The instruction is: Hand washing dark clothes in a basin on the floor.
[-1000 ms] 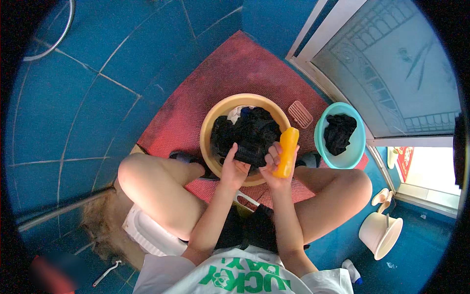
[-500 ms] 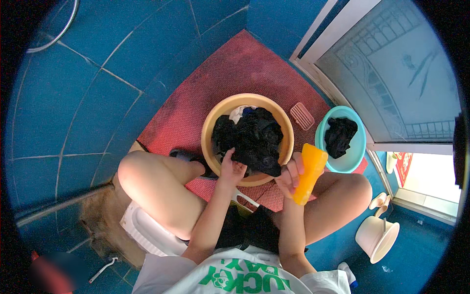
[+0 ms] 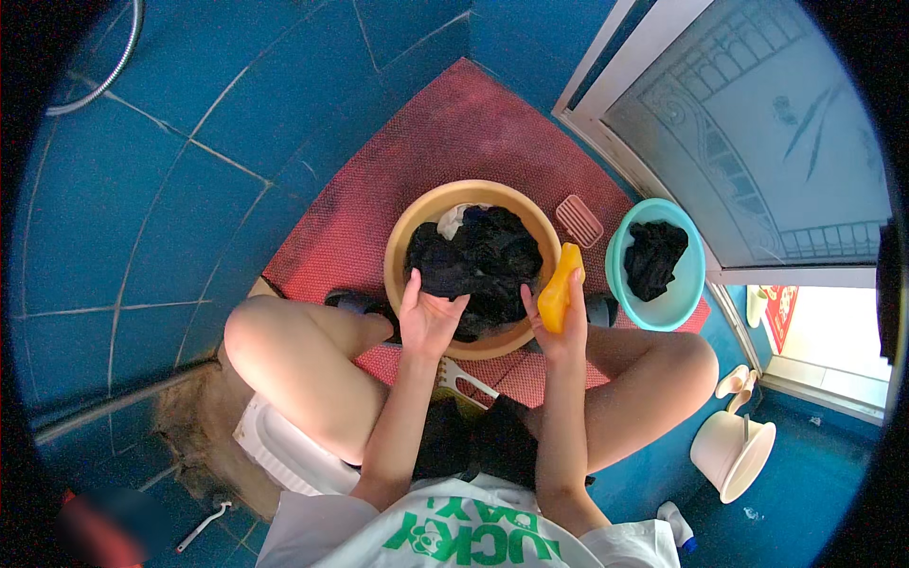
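Note:
A tan plastic basin (image 3: pixel 402 248) on the red mat holds dark wet clothes (image 3: pixel 478 260) and a bit of white cloth. My left hand (image 3: pixel 428 317) is open, palm up, over the basin's near rim, touching the dark clothes. My right hand (image 3: pixel 559 317) grips an orange bar of soap (image 3: pixel 559 286) upright at the basin's right rim. I sit low with both bare knees spread around the basin.
A turquoise basin (image 3: pixel 686 293) with more dark cloth stands to the right, next to a pink soap dish (image 3: pixel 579 221). A red mat (image 3: pixel 445 142) covers the blue tiled floor. A white bucket with scoop (image 3: pixel 731 454) sits lower right. A glass door (image 3: pixel 757 123) is upper right.
My right hand brought the orange soap back from the right toward the basin's rim. My left hand opened and turned palm up over the clothes.

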### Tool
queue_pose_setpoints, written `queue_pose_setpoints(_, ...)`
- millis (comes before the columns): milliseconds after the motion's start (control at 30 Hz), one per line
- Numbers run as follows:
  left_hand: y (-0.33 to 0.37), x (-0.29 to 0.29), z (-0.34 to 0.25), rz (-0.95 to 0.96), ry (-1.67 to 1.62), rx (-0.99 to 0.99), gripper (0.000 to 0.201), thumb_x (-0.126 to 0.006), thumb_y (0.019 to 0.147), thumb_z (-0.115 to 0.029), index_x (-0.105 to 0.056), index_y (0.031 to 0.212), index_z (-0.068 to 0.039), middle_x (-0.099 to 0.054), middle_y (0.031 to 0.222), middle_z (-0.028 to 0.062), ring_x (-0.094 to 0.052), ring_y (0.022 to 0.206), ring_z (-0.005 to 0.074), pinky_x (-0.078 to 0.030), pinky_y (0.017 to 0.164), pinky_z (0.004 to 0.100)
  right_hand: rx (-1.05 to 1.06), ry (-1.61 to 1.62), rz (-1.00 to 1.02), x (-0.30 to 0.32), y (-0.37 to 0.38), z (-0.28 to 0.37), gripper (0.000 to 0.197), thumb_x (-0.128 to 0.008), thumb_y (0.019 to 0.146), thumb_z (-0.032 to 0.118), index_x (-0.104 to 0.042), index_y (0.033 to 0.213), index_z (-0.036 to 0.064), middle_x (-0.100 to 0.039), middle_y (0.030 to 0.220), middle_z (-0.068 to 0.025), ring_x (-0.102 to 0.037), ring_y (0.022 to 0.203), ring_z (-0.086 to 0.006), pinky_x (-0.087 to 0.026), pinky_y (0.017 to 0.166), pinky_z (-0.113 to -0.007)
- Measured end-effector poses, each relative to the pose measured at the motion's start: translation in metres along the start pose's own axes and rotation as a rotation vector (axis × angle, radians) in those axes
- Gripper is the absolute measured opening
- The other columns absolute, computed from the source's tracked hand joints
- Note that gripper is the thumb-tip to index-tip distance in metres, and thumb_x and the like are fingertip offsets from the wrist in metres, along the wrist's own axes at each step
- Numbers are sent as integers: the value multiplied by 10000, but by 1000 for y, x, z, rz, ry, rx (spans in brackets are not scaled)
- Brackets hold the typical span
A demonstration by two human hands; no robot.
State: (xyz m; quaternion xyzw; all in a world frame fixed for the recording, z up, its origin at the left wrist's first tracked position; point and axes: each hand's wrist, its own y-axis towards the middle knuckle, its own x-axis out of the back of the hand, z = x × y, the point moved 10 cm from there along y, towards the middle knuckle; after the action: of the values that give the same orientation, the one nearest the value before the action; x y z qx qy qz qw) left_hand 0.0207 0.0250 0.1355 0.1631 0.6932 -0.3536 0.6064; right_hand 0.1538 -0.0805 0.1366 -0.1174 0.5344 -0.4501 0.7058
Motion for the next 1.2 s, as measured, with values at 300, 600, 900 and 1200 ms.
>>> queue_pose_setpoints(300, -2, 10, 8, -115, -17, 36, 377, -463, 861, -194, -424, 1215, -68, -458, 1230, 96, -406, 1154, 252, -285, 995, 420, 212, -480, 37, 6, 3, 4, 360, -568, 817, 338, -496, 1023, 52, -548, 829, -24, -557, 746, -139, -479, 695, -311)
queue_pose_setpoints(600, -6, -8, 21, -11, -121, 118, 400, -401, 876, -270, -416, 1235, -95, -407, 1287, 85, -338, 1211, 277, -209, 1029, 446, 237, -567, 63, -9, -9, 0, 324, -592, 809, 268, -503, 1037, 57, -557, 880, -11, -549, 753, -109, -459, 671, -258)
queue_pose_setpoints(900, -12, -13, 28, 60, -27, 149, 433, -359, 883, -197, -311, 1288, -52, -340, 1327, 122, -304, 1234, 286, -201, 1033, 441, 408, -525, 30, -13, -17, 3, 286, -569, 825, 191, -482, 1051, 38, -553, 877, -27, -551, 753, -120, -464, 669, -266)
queue_pose_setpoints(1200, -21, -30, 41, 83, 157, 208, 485, -374, 847, -268, -317, 1284, -66, -355, 1317, 112, -335, 1211, 272, -223, 1016, 432, 490, -445, 396, -57, -35, 1, 414, -529, 804, 25, -359, 1180, 1, -542, 1049, -208, -562, 953, -294, -449, 842, -378)
